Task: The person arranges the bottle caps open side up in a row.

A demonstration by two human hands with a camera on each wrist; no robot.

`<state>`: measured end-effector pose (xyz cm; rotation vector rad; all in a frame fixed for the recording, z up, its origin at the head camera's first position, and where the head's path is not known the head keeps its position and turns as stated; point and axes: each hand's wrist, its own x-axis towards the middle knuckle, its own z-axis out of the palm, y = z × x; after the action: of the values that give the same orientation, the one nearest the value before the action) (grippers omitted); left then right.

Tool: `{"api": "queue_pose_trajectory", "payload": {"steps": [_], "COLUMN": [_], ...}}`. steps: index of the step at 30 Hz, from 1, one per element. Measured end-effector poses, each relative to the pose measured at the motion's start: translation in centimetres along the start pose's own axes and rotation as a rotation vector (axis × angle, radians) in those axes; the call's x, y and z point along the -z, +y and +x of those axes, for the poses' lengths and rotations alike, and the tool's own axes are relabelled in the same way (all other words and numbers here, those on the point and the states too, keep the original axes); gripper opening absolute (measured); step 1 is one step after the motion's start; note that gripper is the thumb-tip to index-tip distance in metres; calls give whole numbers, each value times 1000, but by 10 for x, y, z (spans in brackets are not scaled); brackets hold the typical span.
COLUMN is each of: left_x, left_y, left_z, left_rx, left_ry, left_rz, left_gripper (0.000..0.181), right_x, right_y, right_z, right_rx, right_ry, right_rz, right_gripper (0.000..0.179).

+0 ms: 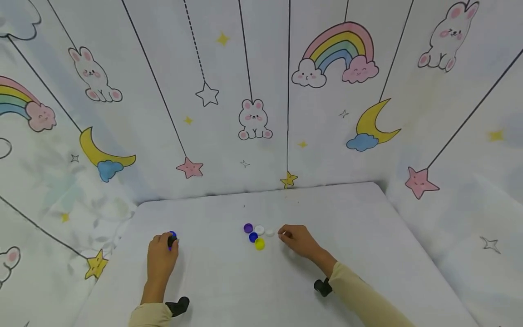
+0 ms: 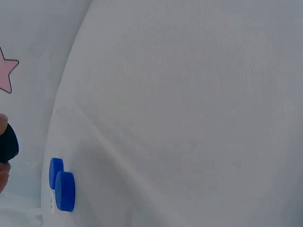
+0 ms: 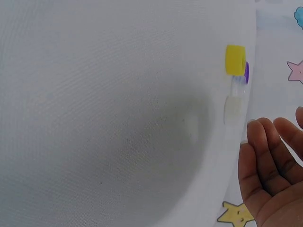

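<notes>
My left hand (image 1: 160, 256) pinches a dark bottle cap (image 2: 8, 144) between thumb and fingers. Close by it in the left wrist view are two blue caps (image 2: 65, 191) standing near each other, and the head view shows a bit of blue cap (image 1: 173, 234) past the fingers. My right hand (image 1: 301, 240) has loosely bent fingers with nothing between them. Its fingertips are just right of a translucent whitish cap (image 1: 270, 232). That cap belongs to a cluster with a purple cap (image 1: 248, 228), a white cap (image 1: 259, 230), a blue cap (image 1: 253, 237) and a yellow cap (image 1: 259, 244).
A white-covered table (image 1: 229, 281) lies under both hands. Behind it and at both sides hangs a pale cloth (image 1: 229, 150) printed with rabbits, stars and rainbows. Black camera mounts (image 1: 323, 287) stick out at both wrists.
</notes>
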<state>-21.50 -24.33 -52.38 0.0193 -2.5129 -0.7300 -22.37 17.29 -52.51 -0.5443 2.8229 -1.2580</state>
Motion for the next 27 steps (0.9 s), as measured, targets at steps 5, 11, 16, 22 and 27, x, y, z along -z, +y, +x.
{"api": "queue_pose_trajectory", "payload": {"steps": [5,11,16,22,27], "left_x": [-10,-26,-42,-57,-65], "left_y": [25,44,75,115,142], "left_z": [5,0,6,15,17], "left_rx": [-24,-157,-273,-313,-313], "left_ry": [-94,-52,-40,-71,-135], "left_rz": [-75,-118,-180,-269,-355], "left_gripper": [31,33,28,25,24], "right_x": [1,-3,1,4,3], "right_y": [0,-7,-12,-23,-31], "right_z": [1,-1,4,11,14], "right_rx": [-25,-24,8,31,61], "right_ry": [16,-3,17,5,1], "right_rz": [37,54,29,53,55], "right_gripper": [15,16,15,17,27]}}
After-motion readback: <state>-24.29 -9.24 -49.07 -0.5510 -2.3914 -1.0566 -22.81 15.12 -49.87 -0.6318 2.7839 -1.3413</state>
